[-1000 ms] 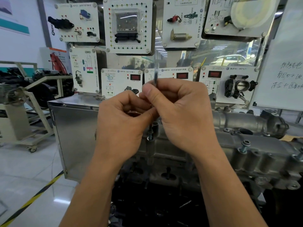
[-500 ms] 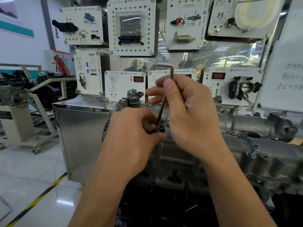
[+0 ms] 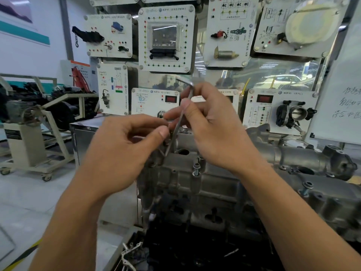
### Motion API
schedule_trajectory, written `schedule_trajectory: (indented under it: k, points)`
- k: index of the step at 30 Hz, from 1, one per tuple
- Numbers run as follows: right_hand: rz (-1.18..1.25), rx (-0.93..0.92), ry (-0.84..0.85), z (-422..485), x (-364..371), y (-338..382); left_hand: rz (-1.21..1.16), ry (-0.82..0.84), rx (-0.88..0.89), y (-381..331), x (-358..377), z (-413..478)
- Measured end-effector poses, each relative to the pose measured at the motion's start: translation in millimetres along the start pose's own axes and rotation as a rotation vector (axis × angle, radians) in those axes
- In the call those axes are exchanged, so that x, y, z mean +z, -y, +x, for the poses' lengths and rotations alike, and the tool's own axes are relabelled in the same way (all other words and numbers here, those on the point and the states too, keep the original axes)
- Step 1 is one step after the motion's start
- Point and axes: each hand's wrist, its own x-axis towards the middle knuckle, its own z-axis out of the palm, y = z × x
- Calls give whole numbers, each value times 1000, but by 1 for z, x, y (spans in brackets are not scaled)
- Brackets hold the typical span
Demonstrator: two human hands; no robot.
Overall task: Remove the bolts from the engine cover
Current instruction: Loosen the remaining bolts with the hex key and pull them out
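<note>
Leans over the grey engine cover (image 3: 220, 184) with both forearms reaching in. Pinches the long shaft of an L-shaped hex key (image 3: 172, 140) between thumb and forefinger of the right hand (image 3: 214, 133), short leg at the top and pointing left. Holds the key tilted, lower tip down at the cover's upper left end, near a round opening. Curls the left hand (image 3: 121, 153) just left of the shaft, thumb tip close to the fingertips. Cannot tell that hand's hold through the blur: possibly the key's lower shaft. Has one bolt (image 3: 196, 169) standing raised from its boss just below the right wrist, and a second bolt (image 3: 307, 187) raised and tilted, well apart to the right. Faces white training panels (image 3: 166, 38) behind the engine, with a steel cabinet (image 3: 84, 141) at left.
</note>
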Motion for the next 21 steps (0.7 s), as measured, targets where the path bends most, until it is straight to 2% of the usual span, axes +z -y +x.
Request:
schedule_trajectory:
  k: [3, 7, 16, 21]
  points:
    - [-83, -13, 88, 4, 13, -2, -3, 60, 18, 13, -10, 1]
    - [-52, -20, 100, 9, 25, -4, 16, 91, 57, 26, -4, -2]
    - [70, -62, 70, 16, 45, -9, -140, 28, 19, 36, -10, 1]
    - [58, -76, 58, 16, 50, -16, -97, 29, 20, 36, -9, 1]
